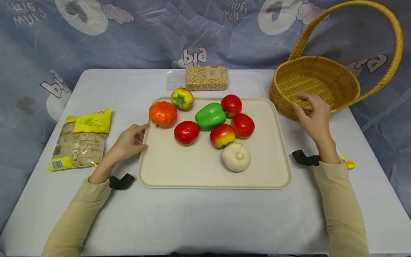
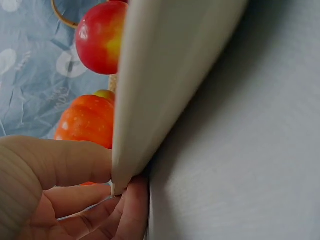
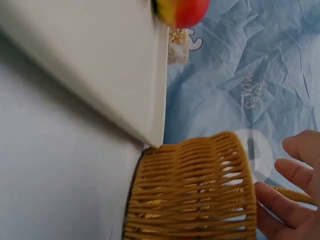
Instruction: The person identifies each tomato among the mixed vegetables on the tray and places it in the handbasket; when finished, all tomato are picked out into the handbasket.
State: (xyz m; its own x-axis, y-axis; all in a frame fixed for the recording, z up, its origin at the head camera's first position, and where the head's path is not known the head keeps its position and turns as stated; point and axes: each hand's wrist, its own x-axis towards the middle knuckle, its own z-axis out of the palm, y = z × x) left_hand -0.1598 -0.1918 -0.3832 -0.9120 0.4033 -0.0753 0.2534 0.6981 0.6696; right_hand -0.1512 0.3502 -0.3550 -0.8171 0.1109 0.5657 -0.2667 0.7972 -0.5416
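Observation:
A beige tray (image 1: 179, 171) lies mid-table, with the left hand (image 1: 130, 142) at its left edge. In the left wrist view that hand (image 2: 75, 195) holds the tray's edge (image 2: 135, 90), thumb on one side and fingers on the other. Over the near side of the wicker basket (image 1: 285, 96) is the right hand (image 1: 316, 117), thumb and fingers apart, nothing held. The right wrist view has the right hand (image 3: 295, 190) beside the basket's rim (image 3: 245, 165); whether it touches is unclear. Toward the tray's back are an orange pumpkin (image 1: 162, 114) and a green pepper (image 1: 210, 116).
Several red fruits, including one (image 1: 186, 132), a yellow-red one (image 1: 182, 98) and a whitish round piece (image 1: 236, 157) are on the tray. A yellow-labelled bag (image 1: 81, 141) lies left, a grain pack (image 1: 205, 78) behind. A small yellow object (image 1: 349, 164) is partly hidden by the right wrist.

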